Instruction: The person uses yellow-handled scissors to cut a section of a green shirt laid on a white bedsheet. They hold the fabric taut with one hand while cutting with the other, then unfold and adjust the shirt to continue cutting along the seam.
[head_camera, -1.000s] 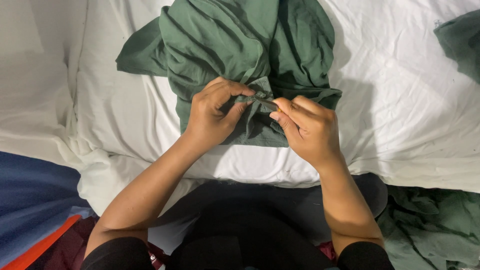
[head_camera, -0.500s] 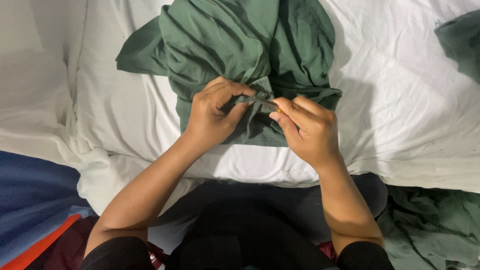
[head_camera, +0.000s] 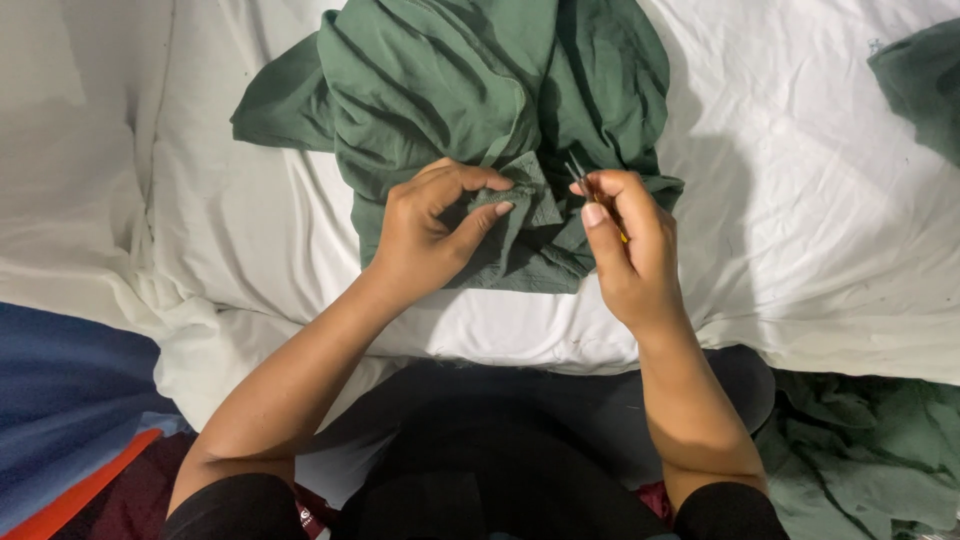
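Observation:
A crumpled dark green garment (head_camera: 470, 90) lies on a white sheet (head_camera: 800, 220). My left hand (head_camera: 435, 230) pinches a small fold of the green cloth between thumb and fingers. My right hand (head_camera: 625, 240) sits just right of that fold and grips a small thin metal tool (head_camera: 577, 172) with a yellow part, its two fine tips poking up above my fingers. The two hands are a short gap apart.
Another green cloth (head_camera: 925, 85) lies at the top right corner, and more green fabric (head_camera: 860, 450) is piled at the lower right. A blue and orange cloth (head_camera: 70, 420) lies at the lower left. My dark-clothed lap (head_camera: 480, 450) fills the bottom centre.
My right hand has pulled away from the fold to the right and lifted, showing the thin tool's tips. My left hand still pinches the cloth.

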